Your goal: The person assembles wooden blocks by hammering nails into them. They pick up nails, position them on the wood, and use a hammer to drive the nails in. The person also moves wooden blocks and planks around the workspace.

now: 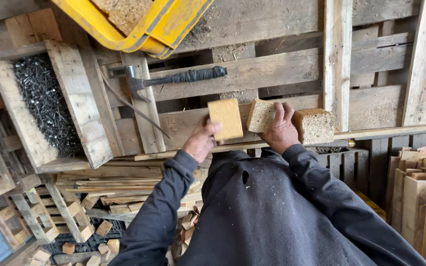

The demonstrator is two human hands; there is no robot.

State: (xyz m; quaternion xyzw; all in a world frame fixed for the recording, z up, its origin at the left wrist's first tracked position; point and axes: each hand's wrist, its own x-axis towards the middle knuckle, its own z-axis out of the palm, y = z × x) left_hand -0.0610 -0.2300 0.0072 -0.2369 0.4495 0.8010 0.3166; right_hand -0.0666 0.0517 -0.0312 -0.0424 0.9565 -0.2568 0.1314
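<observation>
Two bare hands up at a pallet-like wooden surface (pixel 272 69), dark sleeves below. Left hand (pixel 200 140) closed around the lower edge of a smooth pale wood block (pixel 226 118), held upright, just clear of the boards. Right hand (pixel 281 129) laid flat, grip open and spread, fingers over a rough chipboard block (pixel 261 116) standing on the surface; second chipboard block (pixel 314 126) just beside the hand, to its right, apparently untouched. Looks like mid-placement: blocks being lined up in a row along a thin slat (pixel 371 133). Setting the smooth block down would call for squaring it beside the chipboard one and keeping that one steady. Claw hammer (pixel 173 79) lying above on the boards, well within reach; wooden box of dark nails (pixel 45 103) at far left; yellow metal frame (pixel 139 24) cut off at the top. Offcuts (pixel 99 231) heaped below left, stacked boards (pixel 420 197) at right. Left thumb hidden behind the block; contact under the right palm not visible; block undersides hard to make out.
</observation>
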